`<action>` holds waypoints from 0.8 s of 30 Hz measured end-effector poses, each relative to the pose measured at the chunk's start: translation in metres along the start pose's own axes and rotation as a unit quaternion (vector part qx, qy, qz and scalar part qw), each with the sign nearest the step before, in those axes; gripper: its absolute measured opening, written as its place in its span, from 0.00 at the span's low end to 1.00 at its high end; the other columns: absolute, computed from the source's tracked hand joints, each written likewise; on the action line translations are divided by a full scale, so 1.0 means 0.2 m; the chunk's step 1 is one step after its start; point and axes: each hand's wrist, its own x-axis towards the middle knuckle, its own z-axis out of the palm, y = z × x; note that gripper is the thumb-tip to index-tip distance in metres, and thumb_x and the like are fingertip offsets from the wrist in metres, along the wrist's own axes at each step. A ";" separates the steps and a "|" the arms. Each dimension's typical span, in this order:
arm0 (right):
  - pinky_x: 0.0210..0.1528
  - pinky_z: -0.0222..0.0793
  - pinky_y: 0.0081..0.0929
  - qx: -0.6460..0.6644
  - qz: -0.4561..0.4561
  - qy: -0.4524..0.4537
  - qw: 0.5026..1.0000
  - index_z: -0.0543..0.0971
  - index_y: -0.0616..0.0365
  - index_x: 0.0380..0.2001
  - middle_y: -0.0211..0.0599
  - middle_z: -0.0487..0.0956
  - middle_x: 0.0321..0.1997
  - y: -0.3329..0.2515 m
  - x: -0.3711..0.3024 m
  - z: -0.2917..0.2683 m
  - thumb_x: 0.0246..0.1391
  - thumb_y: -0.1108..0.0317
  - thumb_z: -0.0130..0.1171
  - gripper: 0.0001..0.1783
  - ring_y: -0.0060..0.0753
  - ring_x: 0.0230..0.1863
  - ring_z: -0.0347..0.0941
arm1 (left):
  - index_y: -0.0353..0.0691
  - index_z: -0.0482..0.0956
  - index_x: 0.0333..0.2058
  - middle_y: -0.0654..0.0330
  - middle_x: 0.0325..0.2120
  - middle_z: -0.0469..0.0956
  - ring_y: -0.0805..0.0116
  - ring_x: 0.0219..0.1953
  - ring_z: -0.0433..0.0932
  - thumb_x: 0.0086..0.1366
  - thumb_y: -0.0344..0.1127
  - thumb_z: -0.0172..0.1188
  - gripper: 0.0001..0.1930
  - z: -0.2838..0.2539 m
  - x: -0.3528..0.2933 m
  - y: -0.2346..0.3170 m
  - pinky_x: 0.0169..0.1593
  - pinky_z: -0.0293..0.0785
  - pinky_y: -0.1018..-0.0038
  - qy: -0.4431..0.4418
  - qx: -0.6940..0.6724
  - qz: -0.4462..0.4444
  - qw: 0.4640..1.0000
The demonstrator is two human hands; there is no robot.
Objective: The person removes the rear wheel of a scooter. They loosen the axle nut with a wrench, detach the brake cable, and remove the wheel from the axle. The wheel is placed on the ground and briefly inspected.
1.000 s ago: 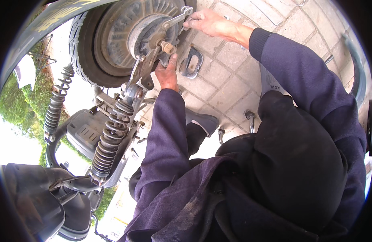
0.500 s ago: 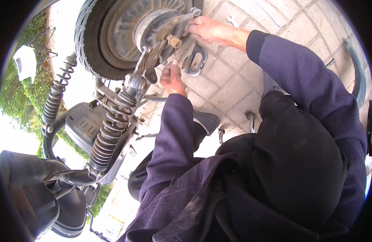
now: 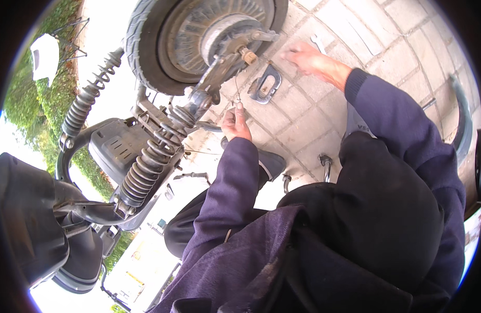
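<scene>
My left hand pinches a thin cable between thumb and fingertips, below the wheel hub. The cable runs up toward the swingarm and the brown axle nut. My right hand hovers over the paving, right of the hub, its slightly blurred fingers stretched loosely with nothing visible in them. It is apart from the brake lever arm on the hub. Above my left hand stands the scooter wheel with its black tyre. A grey metal plate with an oval opening lies between my hands on the pavers.
An open-ended wrench lies beyond my right hand. Coil-spring shock absorbers and dark body panels fill the left side. A metal stand leg is near my knees. A curved grey strip lies at the far right.
My right hand has left the brake lever arm and moved right. My left hand keeps its pinch on the cable, now farther below the hub. The whole view has shifted.
</scene>
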 end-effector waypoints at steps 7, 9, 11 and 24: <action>0.29 0.60 0.24 -0.022 -0.038 -0.028 0.999 0.77 0.60 0.44 0.28 0.71 0.31 0.04 -0.02 -0.05 0.65 0.60 0.53 0.14 0.21 0.29 0.65 | 0.37 0.79 0.26 0.70 0.16 0.68 0.81 0.18 0.59 0.66 0.47 0.63 0.18 -0.14 0.12 0.05 0.23 0.54 0.79 0.051 -0.006 -0.033 0.998; 0.41 0.67 0.28 -0.087 -0.132 -0.004 0.987 0.76 0.61 0.45 0.34 0.75 0.38 0.03 -0.02 -0.07 0.65 0.61 0.52 0.15 0.28 0.38 0.70 | 0.35 0.79 0.27 0.69 0.20 0.71 0.79 0.24 0.63 0.67 0.45 0.62 0.17 -0.09 0.00 0.02 0.28 0.61 0.78 -0.008 0.065 0.012 0.998; 0.47 0.68 0.33 -0.165 -0.155 0.059 0.972 0.77 0.61 0.45 0.41 0.78 0.39 0.04 -0.02 -0.16 0.63 0.60 0.52 0.16 0.35 0.43 0.73 | 0.33 0.80 0.33 0.52 0.23 0.79 0.59 0.27 0.75 0.67 0.46 0.61 0.18 -0.05 -0.15 -0.01 0.38 0.72 0.67 -0.058 0.177 0.074 0.980; 0.56 0.68 0.42 -0.467 -0.227 0.211 0.828 0.66 0.63 0.57 0.58 0.72 0.56 0.06 -0.21 -0.35 0.57 0.61 0.59 0.28 0.57 0.57 0.70 | 0.37 0.80 0.44 0.50 0.38 0.81 0.52 0.45 0.80 0.65 0.48 0.61 0.20 0.09 -0.19 -0.17 0.53 0.71 0.62 -0.221 0.369 0.141 0.892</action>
